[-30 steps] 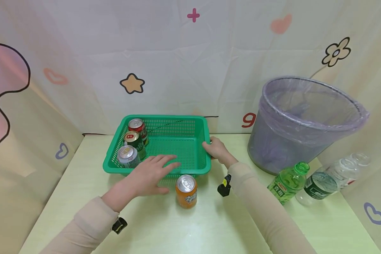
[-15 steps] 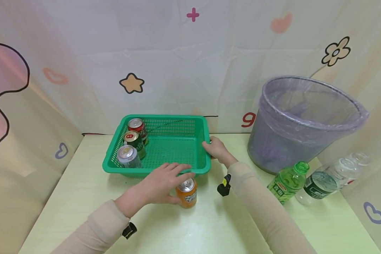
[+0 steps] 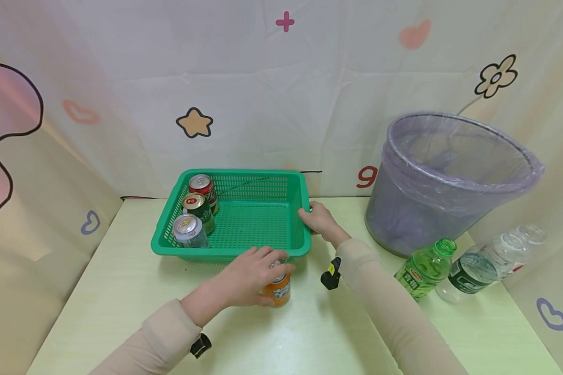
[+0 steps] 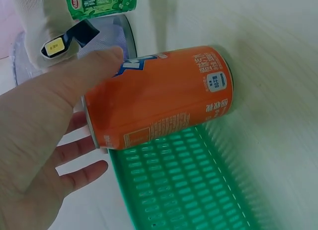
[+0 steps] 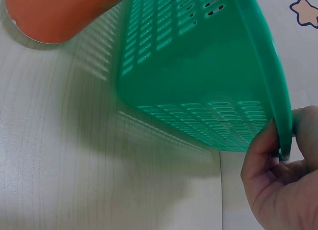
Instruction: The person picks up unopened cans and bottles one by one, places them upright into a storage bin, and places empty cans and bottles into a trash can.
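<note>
An orange soda can (image 3: 281, 292) stands upright on the table, just in front of the green plastic basket (image 3: 262, 252). My left hand (image 3: 251, 278) is around its upper part, the thumb along the near left side and fingers reaching over the far side. In the left wrist view the thumb lies against the orange can (image 4: 164, 98), while some fingertips are hidden behind it. On the basket's right rim, my right hand (image 3: 321, 221) grips with thumb and fingers. The right wrist view shows that hand (image 5: 283, 175) pinching the rim.
Along the basket's left side stand a red can (image 3: 205, 188), a dark green can (image 3: 199, 211) and a silver can (image 3: 190, 232). A bin with a purple liner (image 3: 431, 208) is at right, near a green bottle (image 3: 422, 273) and clear bottles (image 3: 469, 273). A curtain (image 3: 262, 104) hangs behind.
My left hand has moved right and toward me, from over the basket's front rim to around the orange can. The can and the right hand on the basket have stayed put.
</note>
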`<control>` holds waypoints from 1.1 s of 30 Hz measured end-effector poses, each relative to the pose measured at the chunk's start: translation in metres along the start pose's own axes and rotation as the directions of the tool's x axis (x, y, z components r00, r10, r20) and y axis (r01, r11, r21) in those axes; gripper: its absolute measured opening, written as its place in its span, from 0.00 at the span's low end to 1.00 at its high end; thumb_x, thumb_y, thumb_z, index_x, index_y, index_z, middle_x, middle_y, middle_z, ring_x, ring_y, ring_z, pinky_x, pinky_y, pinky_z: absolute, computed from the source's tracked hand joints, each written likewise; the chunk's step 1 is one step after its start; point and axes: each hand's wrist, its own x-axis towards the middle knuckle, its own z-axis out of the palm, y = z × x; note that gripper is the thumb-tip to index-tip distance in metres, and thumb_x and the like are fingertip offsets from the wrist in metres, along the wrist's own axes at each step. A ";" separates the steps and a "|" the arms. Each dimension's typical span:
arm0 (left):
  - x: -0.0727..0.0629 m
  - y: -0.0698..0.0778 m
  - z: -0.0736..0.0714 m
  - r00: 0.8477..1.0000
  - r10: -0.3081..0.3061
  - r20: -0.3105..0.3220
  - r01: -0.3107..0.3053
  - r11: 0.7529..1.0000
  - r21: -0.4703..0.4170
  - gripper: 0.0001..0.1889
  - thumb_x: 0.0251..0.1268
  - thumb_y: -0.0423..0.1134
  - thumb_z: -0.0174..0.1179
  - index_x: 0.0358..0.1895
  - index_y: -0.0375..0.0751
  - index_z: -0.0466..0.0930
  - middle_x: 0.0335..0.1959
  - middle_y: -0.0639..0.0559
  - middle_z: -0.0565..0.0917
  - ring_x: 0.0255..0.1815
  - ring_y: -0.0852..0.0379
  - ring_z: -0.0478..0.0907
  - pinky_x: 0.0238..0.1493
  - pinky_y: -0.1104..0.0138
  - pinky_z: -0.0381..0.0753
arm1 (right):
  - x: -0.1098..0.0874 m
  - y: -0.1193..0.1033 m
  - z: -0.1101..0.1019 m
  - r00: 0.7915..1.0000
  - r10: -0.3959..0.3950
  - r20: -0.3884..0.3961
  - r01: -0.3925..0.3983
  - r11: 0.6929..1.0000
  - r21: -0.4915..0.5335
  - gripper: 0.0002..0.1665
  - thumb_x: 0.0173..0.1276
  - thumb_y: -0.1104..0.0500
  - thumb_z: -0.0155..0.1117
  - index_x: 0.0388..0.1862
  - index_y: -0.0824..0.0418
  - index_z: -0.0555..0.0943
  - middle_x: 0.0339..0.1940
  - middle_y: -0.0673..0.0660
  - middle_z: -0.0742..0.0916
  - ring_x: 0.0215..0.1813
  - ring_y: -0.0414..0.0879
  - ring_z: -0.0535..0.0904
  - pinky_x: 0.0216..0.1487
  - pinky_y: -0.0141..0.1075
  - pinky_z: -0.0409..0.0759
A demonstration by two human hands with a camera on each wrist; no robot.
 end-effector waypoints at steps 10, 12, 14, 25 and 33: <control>0.002 0.004 0.006 1.000 0.003 -0.029 -0.002 1.000 0.023 0.29 0.42 0.50 0.73 0.53 0.51 0.76 0.48 0.52 0.74 0.46 0.54 0.70 0.44 0.65 0.77 | -0.001 -0.001 0.001 1.000 0.016 0.004 -0.016 1.000 0.024 0.27 0.71 0.53 0.46 0.63 0.66 0.63 0.53 0.65 0.77 0.49 0.55 0.79 0.43 0.45 0.82; 0.002 0.005 0.007 0.999 0.006 -0.037 -0.005 1.000 0.027 0.28 0.42 0.49 0.73 0.51 0.51 0.77 0.47 0.52 0.74 0.44 0.54 0.70 0.43 0.67 0.77 | -0.002 -0.002 0.001 1.000 0.018 0.004 -0.018 1.000 0.025 0.27 0.71 0.53 0.46 0.63 0.66 0.63 0.54 0.65 0.76 0.49 0.55 0.79 0.43 0.45 0.82; 0.001 0.005 0.007 0.999 0.006 -0.034 -0.005 1.000 0.021 0.27 0.42 0.49 0.73 0.50 0.50 0.78 0.47 0.52 0.74 0.43 0.55 0.70 0.41 0.68 0.77 | -0.002 -0.002 0.001 1.000 0.019 0.007 -0.019 0.999 0.025 0.27 0.71 0.53 0.46 0.63 0.67 0.62 0.54 0.65 0.76 0.49 0.55 0.79 0.43 0.45 0.82; -0.005 0.007 0.002 0.999 -0.023 0.024 0.024 0.999 -0.028 0.27 0.42 0.50 0.73 0.50 0.51 0.77 0.47 0.52 0.72 0.42 0.55 0.68 0.35 0.69 0.78 | -0.003 -0.003 0.001 1.000 0.009 0.005 -0.009 1.000 0.019 0.26 0.71 0.54 0.46 0.63 0.67 0.63 0.53 0.66 0.77 0.48 0.55 0.80 0.40 0.43 0.83; -0.002 0.006 -0.001 0.994 -0.063 0.084 0.068 0.996 -0.050 0.27 0.43 0.48 0.73 0.51 0.51 0.76 0.49 0.51 0.72 0.41 0.53 0.70 0.31 0.69 0.78 | -0.002 -0.002 0.001 1.000 -0.014 -0.014 0.014 1.000 -0.005 0.25 0.70 0.54 0.46 0.59 0.69 0.65 0.47 0.65 0.78 0.42 0.51 0.81 0.36 0.41 0.83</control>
